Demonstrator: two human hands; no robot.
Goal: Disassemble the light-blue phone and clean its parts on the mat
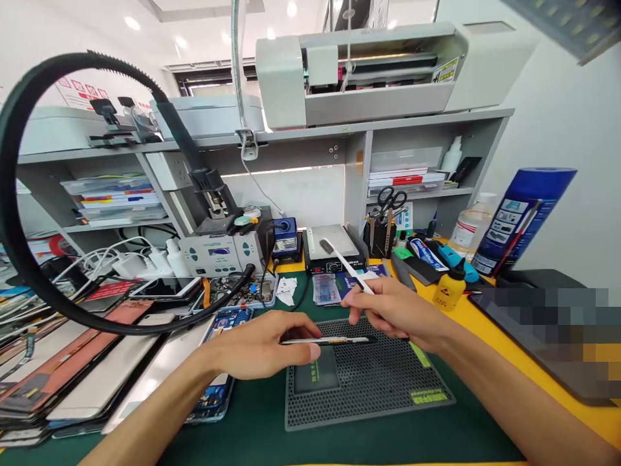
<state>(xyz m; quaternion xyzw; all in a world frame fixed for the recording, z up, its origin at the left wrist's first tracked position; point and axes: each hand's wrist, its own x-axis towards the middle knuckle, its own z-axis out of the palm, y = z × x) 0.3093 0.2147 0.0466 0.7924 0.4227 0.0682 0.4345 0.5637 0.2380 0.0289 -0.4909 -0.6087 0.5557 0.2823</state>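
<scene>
Head view shows two bare hands over a black mat [369, 382] on a green desk [252, 427]. Left hand [264, 349] pinches a thin phone [325, 340] by its edge, thumb under and fingers on top, and holds it flat just above the mat. Right hand [398, 310] steadies the other end of the phone and also grips a white brush [345, 264] between its fingers, with the bristle end pointing up and away. The brush is not touching the phone right now. To do this well, I think the left hand should keep the phone level and firm, and not squeeze so hard that it bends. The brush should be tipped down and swept softly along the edge, away from the open side, so dust falls on the mat. A pile of phones [87, 362] lies at the left, close to the left arm, so the elbow should stay tucked in. A yellow bottle [449, 288] stands near the right hand.
</scene>
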